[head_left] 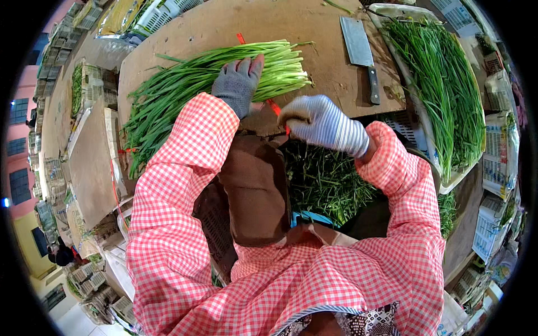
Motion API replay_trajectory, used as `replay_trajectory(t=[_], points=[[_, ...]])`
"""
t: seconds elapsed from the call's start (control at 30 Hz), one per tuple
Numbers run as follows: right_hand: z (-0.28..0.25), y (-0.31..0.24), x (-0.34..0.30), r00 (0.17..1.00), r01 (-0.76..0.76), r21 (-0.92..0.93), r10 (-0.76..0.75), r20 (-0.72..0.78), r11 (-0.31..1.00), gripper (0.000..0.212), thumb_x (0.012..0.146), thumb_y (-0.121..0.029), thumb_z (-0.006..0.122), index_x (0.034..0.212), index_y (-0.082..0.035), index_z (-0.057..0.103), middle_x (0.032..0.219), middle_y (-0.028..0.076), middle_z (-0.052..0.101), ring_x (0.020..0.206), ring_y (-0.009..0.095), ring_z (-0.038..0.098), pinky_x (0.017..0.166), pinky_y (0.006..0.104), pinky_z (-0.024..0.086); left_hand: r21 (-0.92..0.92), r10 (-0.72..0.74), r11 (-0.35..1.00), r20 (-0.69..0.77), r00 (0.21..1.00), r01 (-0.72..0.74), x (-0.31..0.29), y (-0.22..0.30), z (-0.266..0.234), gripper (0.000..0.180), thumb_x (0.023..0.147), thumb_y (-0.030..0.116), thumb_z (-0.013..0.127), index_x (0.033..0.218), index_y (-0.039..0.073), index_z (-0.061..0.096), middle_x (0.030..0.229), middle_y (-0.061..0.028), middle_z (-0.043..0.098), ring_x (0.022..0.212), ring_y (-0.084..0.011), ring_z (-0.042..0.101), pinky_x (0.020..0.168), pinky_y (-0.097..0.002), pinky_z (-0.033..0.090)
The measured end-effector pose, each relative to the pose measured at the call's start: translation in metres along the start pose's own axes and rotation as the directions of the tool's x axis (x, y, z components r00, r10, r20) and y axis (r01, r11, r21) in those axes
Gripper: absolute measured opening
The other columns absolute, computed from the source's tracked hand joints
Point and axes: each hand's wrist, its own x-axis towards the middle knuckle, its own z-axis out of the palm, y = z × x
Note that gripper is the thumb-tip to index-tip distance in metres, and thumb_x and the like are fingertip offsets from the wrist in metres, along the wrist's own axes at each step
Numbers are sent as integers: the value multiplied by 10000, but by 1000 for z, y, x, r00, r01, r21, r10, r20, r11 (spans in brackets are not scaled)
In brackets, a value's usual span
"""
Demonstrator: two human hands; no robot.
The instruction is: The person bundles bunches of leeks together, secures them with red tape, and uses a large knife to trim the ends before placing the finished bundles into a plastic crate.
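Observation:
A bunch of garlic chives (174,87), with long green leaves to the left and pale stems to the right, lies across the wooden board. My left hand (238,84), in a dark grey glove, grips it from above near the stems, its fingers curved over the bunch. A red tie (273,106) runs beneath the bunch; one end sticks out at the far side. On the near side, by the board's edge, my right hand (325,123) in a white and blue striped glove is closed at the tie's other end. Its fingertips are partly hidden.
A cleaver (358,50) with a black handle lies on the board (314,28) at the right. Beyond it stands a white crate (423,134) of long greens (437,78). Loose green trimmings (328,185) fill a container below the board. Crates line both sides.

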Motion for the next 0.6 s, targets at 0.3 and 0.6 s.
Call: replay_trajectory(t=[0.3, 0.6], points=[[-30, 4, 90, 998, -69, 156, 67, 14, 985, 214, 795, -91, 529, 947, -9, 655, 754, 118, 658, 660, 146, 622, 644, 289, 506, -189, -122, 976, -68, 990, 107, -1, 1, 11, 966, 647, 678, 600, 1344, 58, 347, 1241, -161, 461, 1158, -324, 428, 1004, -460, 289], [-27, 71, 173, 989, 50, -715, 62, 131, 698, 210, 765, -140, 549, 942, -39, 602, 788, 203, 628, 763, 381, 613, 668, 435, 498, -229, -154, 967, -173, 973, 113, -6, 0, -8, 997, 555, 509, 741, 1349, 63, 335, 1291, -206, 357, 1186, -392, 339, 1028, -483, 269]])
